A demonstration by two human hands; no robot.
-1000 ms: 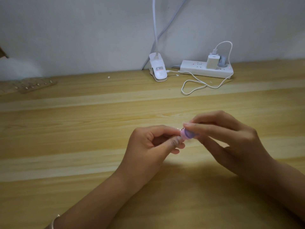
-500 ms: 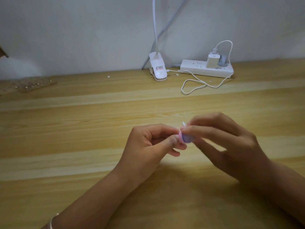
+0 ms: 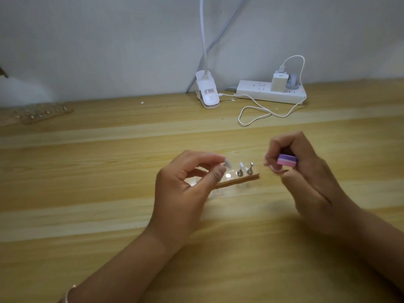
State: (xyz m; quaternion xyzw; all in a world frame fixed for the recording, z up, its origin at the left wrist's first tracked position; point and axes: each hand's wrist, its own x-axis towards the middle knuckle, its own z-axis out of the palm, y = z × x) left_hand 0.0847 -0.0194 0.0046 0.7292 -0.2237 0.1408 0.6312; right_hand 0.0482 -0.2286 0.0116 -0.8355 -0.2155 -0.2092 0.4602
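— Pink-and-purple buffer [image 3: 286, 162]: where is it?
— In the right hand [image 3: 310, 184], fingers curled round it, held above the table [image 3: 87, 193].
— And the left hand [image 3: 181, 189]?
— Thumb and forefinger pinch a clear nail tip [image 3: 227, 164], blurred, just over the wooden strip [image 3: 242, 178] lying between the hands.
— What's on it?
— Two metal stands [image 3: 249, 171] toward the right hand, and a round disc [image 3: 228, 176] under the left fingertips.
— Which step, then?
— The hands are apart, so no filing. I'd judge the tip is going onto that disc or coming off it. Next calls for a light, steady touch, with the buffer kept aside.
— Further out?
— A power strip [image 3: 269, 95] and a lamp clip [image 3: 207, 95], well beyond both hands.
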